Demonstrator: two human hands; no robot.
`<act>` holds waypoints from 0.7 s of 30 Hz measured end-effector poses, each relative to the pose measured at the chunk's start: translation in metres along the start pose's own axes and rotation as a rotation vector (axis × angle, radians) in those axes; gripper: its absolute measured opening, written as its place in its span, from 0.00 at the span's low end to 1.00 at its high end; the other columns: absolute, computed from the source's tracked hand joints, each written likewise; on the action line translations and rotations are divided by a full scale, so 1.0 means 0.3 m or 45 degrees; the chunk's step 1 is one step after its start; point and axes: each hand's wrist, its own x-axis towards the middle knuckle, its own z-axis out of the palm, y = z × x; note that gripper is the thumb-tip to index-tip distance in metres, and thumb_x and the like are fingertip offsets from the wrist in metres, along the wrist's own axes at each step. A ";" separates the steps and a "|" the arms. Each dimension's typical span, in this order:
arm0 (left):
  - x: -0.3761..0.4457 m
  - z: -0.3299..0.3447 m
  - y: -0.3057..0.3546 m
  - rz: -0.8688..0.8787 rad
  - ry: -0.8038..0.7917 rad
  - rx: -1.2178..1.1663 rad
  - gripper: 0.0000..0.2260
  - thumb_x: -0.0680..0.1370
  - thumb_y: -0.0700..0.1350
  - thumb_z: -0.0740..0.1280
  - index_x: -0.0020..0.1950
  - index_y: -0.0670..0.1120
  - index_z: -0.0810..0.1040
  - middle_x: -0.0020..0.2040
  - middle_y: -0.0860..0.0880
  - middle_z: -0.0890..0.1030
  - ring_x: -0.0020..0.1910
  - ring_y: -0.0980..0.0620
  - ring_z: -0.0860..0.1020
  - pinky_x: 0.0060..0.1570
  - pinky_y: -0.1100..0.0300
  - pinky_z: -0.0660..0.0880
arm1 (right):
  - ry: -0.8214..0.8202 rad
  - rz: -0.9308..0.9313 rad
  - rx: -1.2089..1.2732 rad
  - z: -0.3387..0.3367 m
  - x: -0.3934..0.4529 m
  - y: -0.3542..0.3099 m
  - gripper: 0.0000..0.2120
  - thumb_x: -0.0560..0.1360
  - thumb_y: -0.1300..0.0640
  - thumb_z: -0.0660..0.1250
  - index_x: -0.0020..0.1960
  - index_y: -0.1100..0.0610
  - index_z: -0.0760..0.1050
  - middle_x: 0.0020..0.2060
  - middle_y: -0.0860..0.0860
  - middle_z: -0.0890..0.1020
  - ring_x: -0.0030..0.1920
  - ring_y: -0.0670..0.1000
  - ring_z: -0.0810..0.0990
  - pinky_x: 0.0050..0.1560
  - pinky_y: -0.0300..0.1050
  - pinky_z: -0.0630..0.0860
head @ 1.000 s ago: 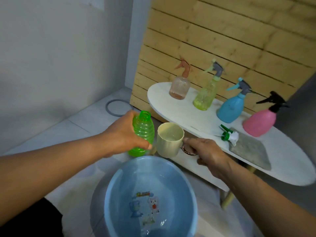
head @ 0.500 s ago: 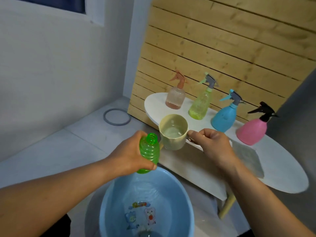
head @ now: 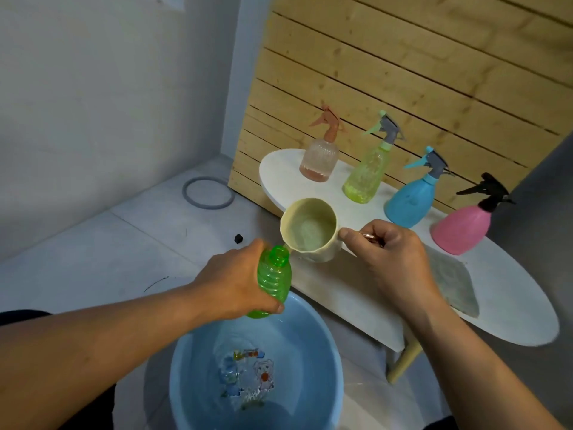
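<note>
My left hand [head: 235, 282] grips a green ribbed bottle [head: 274, 285] with an open neck and no cap, held above the blue basin [head: 328, 346]. My right hand [head: 390, 259] holds a cream cup [head: 310, 229] by its handle. The cup is tilted with its lip just over the bottle's neck, and water shows inside it. The basin holds some water over a cartoon picture on its bottom.
A white oval table [head: 511, 311] carries a peach spray bottle [head: 319, 156], a yellow-green one [head: 366, 178], a blue one [head: 412, 200] and a pink one [head: 462, 228], plus a grey cloth [head: 452, 287]. A grey ring [head: 207, 197] lies on the floor by the wooden slat wall.
The cup has risen and tilted toward the bottle's neck. The green bottle has leaned over to meet the cup's lip, above the basin.
</note>
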 end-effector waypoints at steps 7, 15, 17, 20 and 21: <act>0.007 0.003 0.003 -0.008 0.016 0.024 0.39 0.59 0.65 0.81 0.63 0.60 0.65 0.52 0.58 0.78 0.49 0.54 0.79 0.49 0.53 0.80 | 0.008 -0.062 -0.072 0.008 -0.012 -0.013 0.20 0.74 0.44 0.73 0.33 0.57 0.73 0.24 0.46 0.70 0.28 0.46 0.65 0.32 0.47 0.64; 0.003 0.016 0.005 0.010 0.017 0.054 0.41 0.59 0.65 0.81 0.66 0.59 0.65 0.54 0.57 0.79 0.50 0.53 0.79 0.49 0.54 0.80 | 0.026 -0.109 -0.104 0.014 -0.025 -0.021 0.19 0.74 0.45 0.73 0.33 0.56 0.72 0.24 0.45 0.70 0.30 0.48 0.67 0.33 0.49 0.65; 0.001 0.018 0.004 0.018 0.022 0.052 0.41 0.59 0.65 0.81 0.66 0.59 0.65 0.54 0.57 0.79 0.50 0.53 0.79 0.50 0.53 0.80 | 0.031 -0.123 -0.112 0.016 -0.026 -0.021 0.19 0.74 0.45 0.73 0.33 0.56 0.72 0.25 0.46 0.70 0.31 0.48 0.67 0.34 0.50 0.66; 0.001 0.017 -0.001 0.021 0.037 0.022 0.40 0.59 0.64 0.81 0.64 0.59 0.65 0.53 0.58 0.79 0.49 0.54 0.79 0.49 0.53 0.80 | 0.038 -0.145 -0.120 0.017 -0.026 -0.020 0.19 0.74 0.45 0.73 0.34 0.56 0.73 0.25 0.47 0.70 0.31 0.48 0.68 0.34 0.50 0.66; 0.000 0.016 -0.002 0.022 0.041 0.009 0.39 0.59 0.64 0.81 0.63 0.60 0.65 0.52 0.58 0.79 0.49 0.54 0.79 0.49 0.54 0.80 | 0.042 -0.152 -0.124 0.017 -0.027 -0.020 0.19 0.74 0.45 0.73 0.34 0.57 0.73 0.26 0.47 0.70 0.31 0.48 0.68 0.34 0.50 0.66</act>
